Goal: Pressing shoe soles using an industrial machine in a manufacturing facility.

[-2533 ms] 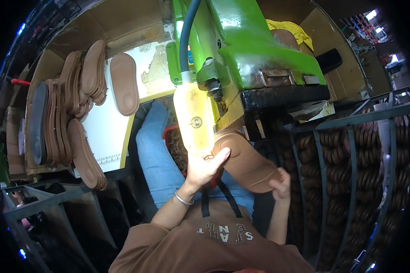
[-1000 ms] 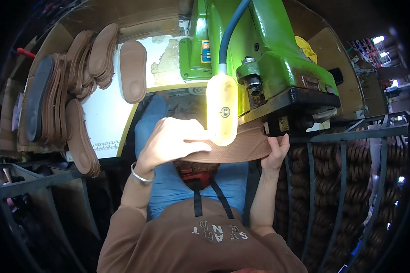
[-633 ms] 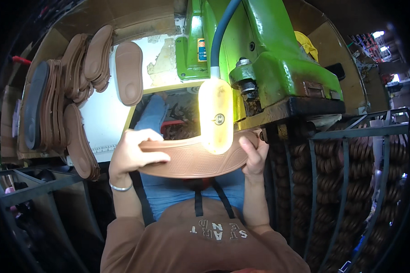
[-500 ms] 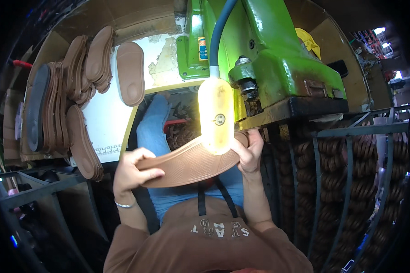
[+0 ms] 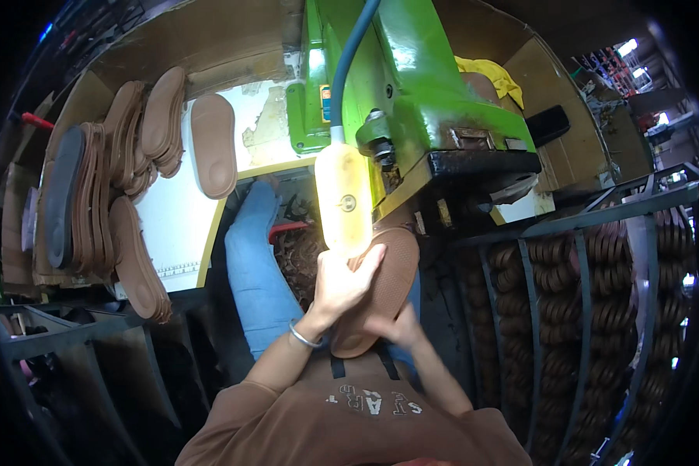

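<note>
A brown shoe sole [image 5: 392, 268] with a fine textured face stands nearly lengthwise before me. Its far end is close to the green machine [image 5: 427, 101], and its rounded near end is by my shirt. Gripping its left edge is my left hand [image 5: 340, 286], thumb lying over the face. Lower down, my right hand [image 5: 400, 326] is closed on the right edge, somewhat smeared by motion; its fingers under the sole are hidden. A glowing yellow lamp [image 5: 343, 202] on a blue hose hangs just above my left hand.
Stacks of brown soles [image 5: 97, 202], one dark grey sole [image 5: 66, 198] and a single brown sole [image 5: 213, 144] lie on the white table [image 5: 175, 233] to the left. Brown scraps [image 5: 295, 256] fill the gap beneath. Racks of soles [image 5: 555, 311] stand at the right.
The sole has swung from crosswise to nearly lengthwise. My left hand has moved right to its left edge, and my right hand has come down toward its near end.
</note>
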`<state>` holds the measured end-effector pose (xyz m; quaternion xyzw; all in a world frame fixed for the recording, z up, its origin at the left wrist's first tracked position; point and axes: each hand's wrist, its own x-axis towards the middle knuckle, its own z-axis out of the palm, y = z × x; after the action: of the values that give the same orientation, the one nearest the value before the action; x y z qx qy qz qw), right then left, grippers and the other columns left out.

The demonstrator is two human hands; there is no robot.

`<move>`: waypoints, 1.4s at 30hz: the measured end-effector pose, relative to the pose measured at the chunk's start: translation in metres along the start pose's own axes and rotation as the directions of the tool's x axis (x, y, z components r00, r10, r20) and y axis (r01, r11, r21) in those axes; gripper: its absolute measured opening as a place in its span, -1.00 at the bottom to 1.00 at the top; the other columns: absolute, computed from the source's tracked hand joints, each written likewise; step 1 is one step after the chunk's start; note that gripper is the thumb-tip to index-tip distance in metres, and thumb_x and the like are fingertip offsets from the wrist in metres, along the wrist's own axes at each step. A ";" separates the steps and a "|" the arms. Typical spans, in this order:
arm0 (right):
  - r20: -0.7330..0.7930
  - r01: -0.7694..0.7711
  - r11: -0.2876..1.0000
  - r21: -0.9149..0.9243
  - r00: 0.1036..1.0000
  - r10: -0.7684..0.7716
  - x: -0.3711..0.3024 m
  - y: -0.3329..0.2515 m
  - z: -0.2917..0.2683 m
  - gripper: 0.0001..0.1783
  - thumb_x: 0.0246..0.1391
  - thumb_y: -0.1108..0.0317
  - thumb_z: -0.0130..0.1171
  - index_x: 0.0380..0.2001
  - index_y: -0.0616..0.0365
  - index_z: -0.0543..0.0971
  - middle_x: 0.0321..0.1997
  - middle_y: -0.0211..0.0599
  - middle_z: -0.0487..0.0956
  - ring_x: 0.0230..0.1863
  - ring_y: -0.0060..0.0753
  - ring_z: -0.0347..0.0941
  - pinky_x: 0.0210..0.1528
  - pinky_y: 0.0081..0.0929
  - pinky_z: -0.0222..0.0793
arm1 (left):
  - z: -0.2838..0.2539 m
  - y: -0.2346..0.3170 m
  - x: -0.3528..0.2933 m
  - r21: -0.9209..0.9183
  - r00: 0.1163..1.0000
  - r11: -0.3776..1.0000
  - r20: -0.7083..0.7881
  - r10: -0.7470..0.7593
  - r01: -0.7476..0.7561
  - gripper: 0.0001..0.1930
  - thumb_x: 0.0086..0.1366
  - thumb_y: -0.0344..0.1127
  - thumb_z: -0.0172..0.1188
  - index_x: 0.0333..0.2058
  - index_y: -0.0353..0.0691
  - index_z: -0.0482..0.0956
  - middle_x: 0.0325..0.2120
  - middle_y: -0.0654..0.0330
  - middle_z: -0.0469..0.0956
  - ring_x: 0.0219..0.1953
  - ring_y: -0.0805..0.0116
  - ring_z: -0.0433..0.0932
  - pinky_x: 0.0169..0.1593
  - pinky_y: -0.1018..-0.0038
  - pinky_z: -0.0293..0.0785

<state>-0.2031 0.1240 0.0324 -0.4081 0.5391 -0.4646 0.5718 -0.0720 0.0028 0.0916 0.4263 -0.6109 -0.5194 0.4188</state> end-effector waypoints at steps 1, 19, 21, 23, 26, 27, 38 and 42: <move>0.050 -0.049 0.998 -0.043 0.997 0.051 -0.023 0.006 0.008 -0.35 -0.16 0.32 0.39 0.01 0.34 0.39 -0.03 -0.20 0.51 -0.03 -0.38 0.44 0.03 -0.44 0.34 | 0.002 -0.001 -0.003 -0.002 1.000 1.000 0.010 -0.004 0.004 -0.82 0.18 -0.39 0.22 -0.28 -0.36 0.55 -0.48 0.25 0.55 -0.42 0.55 0.46 -0.30 0.59 0.40; -0.298 0.151 0.987 0.062 0.946 -0.126 0.025 -0.087 -0.099 -0.72 0.01 0.35 0.14 -0.24 0.24 0.37 -0.35 -0.35 0.47 -0.37 -0.68 0.40 -0.36 -0.73 0.36 | -0.058 -0.002 -0.019 -0.347 0.987 0.934 -0.093 -0.130 0.090 -0.74 0.07 -0.53 0.25 -0.23 -0.44 0.49 -0.35 0.16 0.56 -0.30 0.50 0.50 -0.16 0.56 0.42; -0.227 0.140 0.987 0.081 0.967 -0.118 0.048 -0.100 -0.089 -0.71 -0.02 0.36 0.18 -0.24 0.25 0.39 -0.36 -0.41 0.46 -0.34 -0.72 0.36 -0.25 -0.72 0.28 | -0.072 -0.003 -0.023 -0.413 0.974 0.902 -0.125 -0.188 0.121 -0.75 0.06 -0.54 0.24 -0.24 -0.44 0.50 -0.36 0.16 0.56 -0.32 0.50 0.50 -0.18 0.57 0.42; -0.163 0.159 0.984 0.076 0.976 -0.145 0.061 -0.099 -0.085 -0.68 -0.03 0.41 0.18 -0.20 0.28 0.38 -0.29 -0.39 0.47 -0.27 -0.68 0.38 -0.16 -0.68 0.30 | -0.078 -0.004 -0.025 -0.431 0.968 0.896 -0.160 -0.196 0.110 -0.75 0.06 -0.55 0.23 -0.24 -0.44 0.50 -0.36 0.15 0.57 -0.32 0.50 0.51 -0.18 0.58 0.43; -0.104 0.188 0.978 0.087 0.978 -0.179 0.063 -0.075 -0.085 -0.60 -0.02 0.47 0.15 -0.08 0.33 0.34 -0.14 -0.32 0.47 -0.12 -0.57 0.39 -0.01 -0.58 0.28 | -0.086 -0.010 -0.030 -0.451 0.943 0.889 -0.260 -0.209 0.073 -0.74 0.06 -0.57 0.22 -0.23 -0.47 0.50 -0.35 0.14 0.58 -0.31 0.49 0.53 -0.18 0.57 0.44; -0.088 0.182 0.980 0.084 0.981 -0.174 0.058 -0.066 -0.087 -0.60 -0.02 0.47 0.15 -0.08 0.33 0.34 -0.14 -0.32 0.47 -0.12 -0.57 0.39 -0.01 -0.58 0.28 | -0.081 -0.008 -0.029 -0.480 0.938 0.874 -0.262 -0.229 0.079 -0.73 0.05 -0.56 0.23 -0.22 -0.48 0.52 -0.34 0.13 0.58 -0.31 0.49 0.53 -0.18 0.57 0.45; -0.277 0.036 0.758 0.651 0.941 0.194 -0.056 0.049 -0.055 -0.62 0.11 0.34 0.10 -0.05 0.29 0.33 -0.27 0.00 0.51 -0.39 -0.09 0.51 -0.46 -0.29 0.44 | 0.023 -0.020 0.014 -0.241 0.987 0.958 -0.089 0.135 -0.153 -0.78 0.05 -0.44 0.35 -0.30 -0.38 0.61 -0.50 0.13 0.63 -0.50 0.45 0.60 -0.39 0.53 0.49; -0.393 0.135 0.800 0.585 0.910 0.134 -0.062 0.023 -0.056 -0.56 0.10 0.25 0.11 -0.07 0.36 0.34 -0.35 -0.04 0.51 -0.53 -0.23 0.47 -0.62 -0.43 0.38 | 0.017 -0.022 0.012 -0.218 0.999 0.975 -0.041 0.034 -0.042 -0.79 0.04 -0.46 0.34 -0.31 -0.39 0.60 -0.49 0.08 0.62 -0.47 0.41 0.61 -0.35 0.51 0.50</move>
<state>-0.2561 0.1920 0.0200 -0.0979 0.4728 -0.6870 0.5431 -0.0896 -0.0065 0.0685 0.3755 -0.5503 -0.5672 0.4842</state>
